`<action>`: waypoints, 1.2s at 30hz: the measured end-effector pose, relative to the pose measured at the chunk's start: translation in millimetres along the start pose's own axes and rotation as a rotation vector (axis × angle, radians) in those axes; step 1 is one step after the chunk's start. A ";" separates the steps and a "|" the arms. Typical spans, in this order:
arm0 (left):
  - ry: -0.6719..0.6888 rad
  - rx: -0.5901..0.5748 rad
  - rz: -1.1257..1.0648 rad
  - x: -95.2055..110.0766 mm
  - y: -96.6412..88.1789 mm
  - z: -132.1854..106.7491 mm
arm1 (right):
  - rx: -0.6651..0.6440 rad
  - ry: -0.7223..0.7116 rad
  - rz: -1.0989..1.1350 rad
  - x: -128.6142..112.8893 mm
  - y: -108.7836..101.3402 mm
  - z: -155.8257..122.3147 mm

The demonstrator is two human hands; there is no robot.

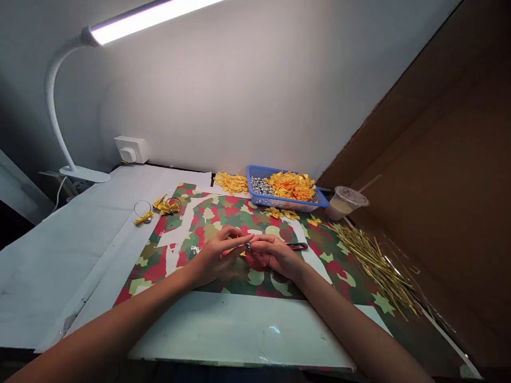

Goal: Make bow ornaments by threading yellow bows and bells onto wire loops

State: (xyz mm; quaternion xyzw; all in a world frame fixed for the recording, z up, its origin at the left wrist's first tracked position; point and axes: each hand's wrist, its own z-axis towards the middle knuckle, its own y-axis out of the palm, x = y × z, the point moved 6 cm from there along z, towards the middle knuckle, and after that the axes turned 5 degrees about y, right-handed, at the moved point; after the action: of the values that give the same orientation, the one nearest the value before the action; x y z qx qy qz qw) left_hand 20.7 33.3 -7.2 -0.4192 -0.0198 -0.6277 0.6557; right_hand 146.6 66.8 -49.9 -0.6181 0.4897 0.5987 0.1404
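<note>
My left hand (219,251) and my right hand (276,254) meet over the middle of the patterned mat. Between their fingertips is a small silver bell (248,246), pinched from both sides. A bit of yellow ribbon (242,254) shows just under the fingers, and a thin wire seems to hang below my left hand. My palms and fingers hide most of what is held. Just beyond my right hand lies a cutter-like tool (298,246) with a dark, red-edged handle.
A blue basket (287,204) at the back holds silver bells and yellow ribbon bows. More bows (231,183) lie beside it. Wire rings with yellow bows (166,205) sit at left. At right are a lidded cup (339,207), yellow-green stems (371,260) and a cardboard wall (447,175). A lamp (59,122) stands left.
</note>
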 end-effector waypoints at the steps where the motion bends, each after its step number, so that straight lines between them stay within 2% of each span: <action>1: -0.005 -0.019 -0.022 1.4 1.5 0.5 | -0.001 0.012 0.002 0.7 -0.7 -0.9; 4: -0.010 -0.075 -0.062 6.4 0.2 4.5 | 0.010 0.034 0.007 0.2 -2.0 -4.1; 8: -0.103 -0.150 -0.035 6.4 -17.3 12.4 | 0.061 0.001 0.045 -6.6 -6.6 -6.8; 12: -0.161 -0.497 -0.064 6.7 -12.4 9.6 | 0.124 -0.061 0.137 -13.0 -16.8 -5.6; 15: -0.135 -0.637 0.013 7.5 -0.3 3.2 | 0.149 -0.091 0.200 -14.6 -21.8 -4.4; 20: -0.126 -0.662 0.142 12.8 11.4 1.7 | 0.142 -0.078 0.256 -12.5 -18.1 -4.6; 27: -0.067 -0.693 0.259 19.3 11.0 4.7 | 0.130 -0.039 0.287 -6.4 -15.3 -5.1; 36: -0.159 -0.661 0.228 13.4 14.5 1.1 | 0.139 -0.020 0.290 -3.0 -17.7 -5.0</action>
State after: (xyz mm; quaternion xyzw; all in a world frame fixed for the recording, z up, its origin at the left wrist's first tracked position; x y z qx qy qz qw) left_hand 36.3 21.1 -6.7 -0.6556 0.1803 -0.4884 0.5469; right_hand 163.9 72.8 -53.4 -0.5238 0.6126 0.5834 0.0998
